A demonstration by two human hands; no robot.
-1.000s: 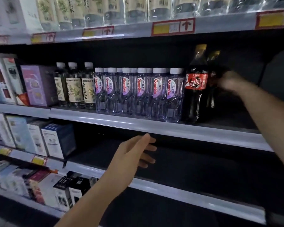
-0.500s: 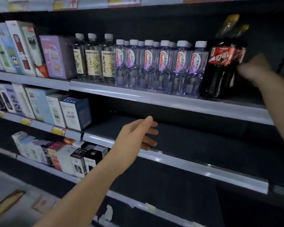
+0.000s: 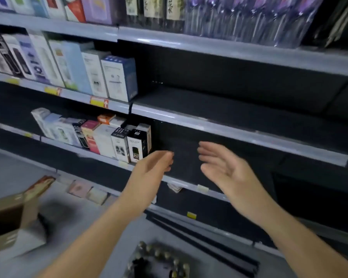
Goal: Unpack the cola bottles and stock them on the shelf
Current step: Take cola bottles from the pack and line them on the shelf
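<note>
My left hand (image 3: 151,169) and my right hand (image 3: 223,167) hang open and empty in front of the dark lower shelves, palms turned towards each other. On the floor at the bottom edge stands a pack of cola bottles (image 3: 159,261), seen from above as several gold caps on dark bottles, blurred. It lies below and between my forearms. The shelf (image 3: 239,49) that carries the water bottles (image 3: 249,17) runs across the top; the cola bottles on it are almost out of view at the top right.
Boxed goods (image 3: 84,71) fill the left side of the middle shelf, and small boxes (image 3: 117,141) stand on the shelf below. An open cardboard box (image 3: 12,217) sits on the floor at the left. The right halves of the lower shelves (image 3: 249,109) are bare and dark.
The view has tipped down from the bottle shelf towards the floor. My right hand has left the cola bottles on the shelf and come down beside my left hand, both empty.
</note>
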